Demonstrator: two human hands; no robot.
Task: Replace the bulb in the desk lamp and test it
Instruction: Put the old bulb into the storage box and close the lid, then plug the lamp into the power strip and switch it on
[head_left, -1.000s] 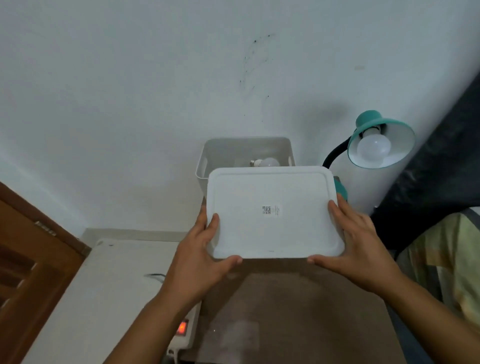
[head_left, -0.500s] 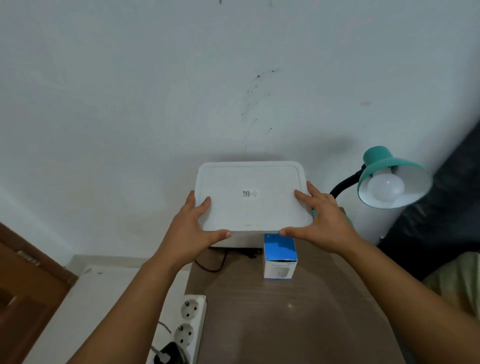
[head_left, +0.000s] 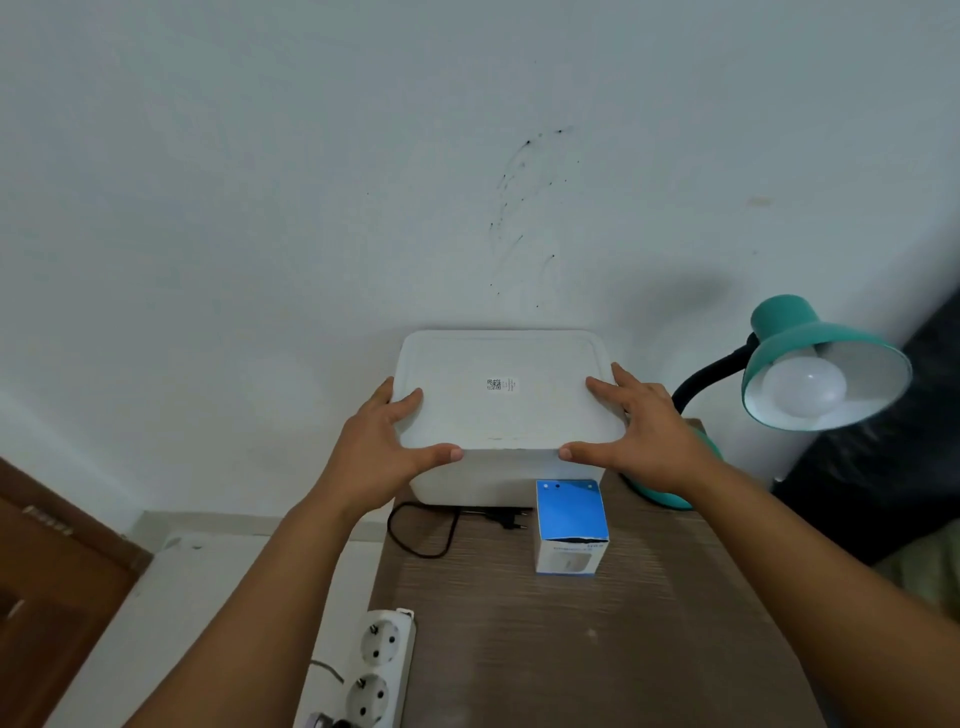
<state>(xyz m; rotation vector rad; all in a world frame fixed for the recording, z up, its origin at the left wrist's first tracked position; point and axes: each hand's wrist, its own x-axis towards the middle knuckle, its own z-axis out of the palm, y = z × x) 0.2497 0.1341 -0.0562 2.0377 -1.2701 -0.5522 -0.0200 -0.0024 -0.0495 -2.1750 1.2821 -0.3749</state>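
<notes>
A: Two hands are laid on the lid (head_left: 501, 389) of the white bin (head_left: 506, 475): the left hand (head_left: 387, 449) and the right hand (head_left: 647, 434) are both clasped over its near corners, thumbs under the front rim. How should the lid be seated?

B: Even pressure is best applied at both corners, so that the rim is caught all round.

A: And room on the counter (head_left: 571, 649)?

B: Little is left at the back; the bin is set against the wall, with the desk lamp (head_left: 810, 364) just beside it on the right, a bulb (head_left: 802, 387) fitted and unlit. The bulb box (head_left: 571, 525) and the unplugged plug (head_left: 511, 518) are placed just in front. The power strip (head_left: 376, 670) is hung off the left edge.
</notes>
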